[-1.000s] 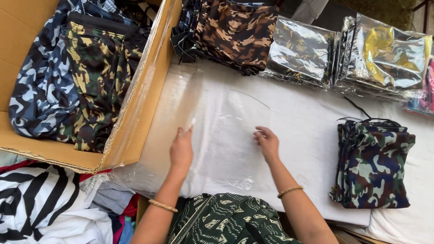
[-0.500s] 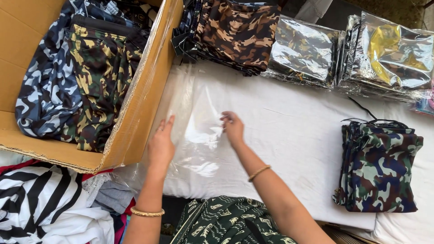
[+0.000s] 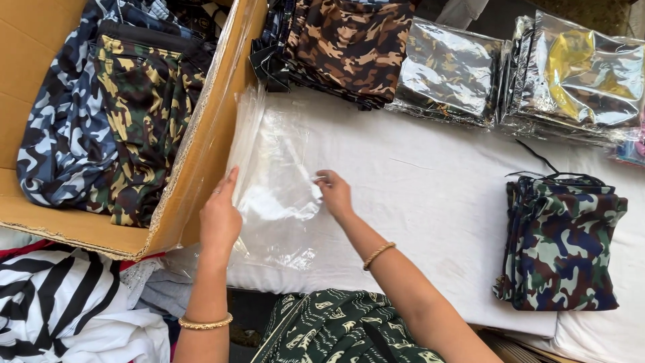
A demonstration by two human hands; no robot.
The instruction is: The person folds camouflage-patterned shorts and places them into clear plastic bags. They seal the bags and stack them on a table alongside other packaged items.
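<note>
Resting flat, fingers extended, left hand (image 3: 220, 218) presses the left edge of a clear plastic bag (image 3: 275, 181) lying on the white desk (image 3: 430, 202), beside the cardboard box (image 3: 195, 161). Right hand (image 3: 336, 193) pinches the bag's right edge. Folded camouflage garment (image 3: 561, 245) lies well apart, right.

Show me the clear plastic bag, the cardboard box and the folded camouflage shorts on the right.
clear plastic bag (image 3: 275, 168), head view, its flat middle.
cardboard box (image 3: 195, 168), head view, its right wall.
folded camouflage shorts (image 3: 561, 252), head view, top fold's centre.
</note>
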